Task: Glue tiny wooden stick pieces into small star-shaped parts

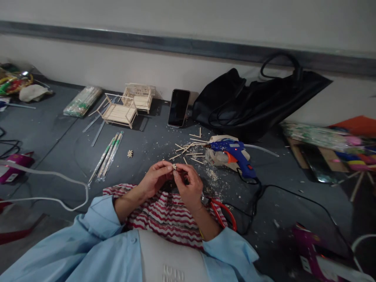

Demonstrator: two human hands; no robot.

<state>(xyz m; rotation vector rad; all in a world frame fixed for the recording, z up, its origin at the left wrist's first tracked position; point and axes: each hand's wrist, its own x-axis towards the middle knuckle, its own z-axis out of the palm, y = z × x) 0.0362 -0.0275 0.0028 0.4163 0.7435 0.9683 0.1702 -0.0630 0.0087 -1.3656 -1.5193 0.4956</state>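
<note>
Between the fingertips of my left hand point(156, 178) and my right hand point(189, 186) is a small pale wooden piece point(174, 167), pinched from both sides. A similar flower-shaped wooden piece point(130, 153) lies on the dark table, up and to the left of my hands. Beyond my right hand, short wooden sticks point(188, 149) are scattered among crumbs. A blue glue gun point(232, 150) with an orange trigger rests on a crumpled pale cloth, its nozzle towards the sticks. Red-handled scissors point(225, 213) lie beside my right wrist, partly hidden by the arm.
Two miniature wooden furniture frames point(120, 113) stand at the back, near a phone point(179, 107) and a black bag point(246, 103). Wrapped stick packs point(107, 156) lie left. Black cables point(302, 196) run right; a white cable point(67, 178) loops left.
</note>
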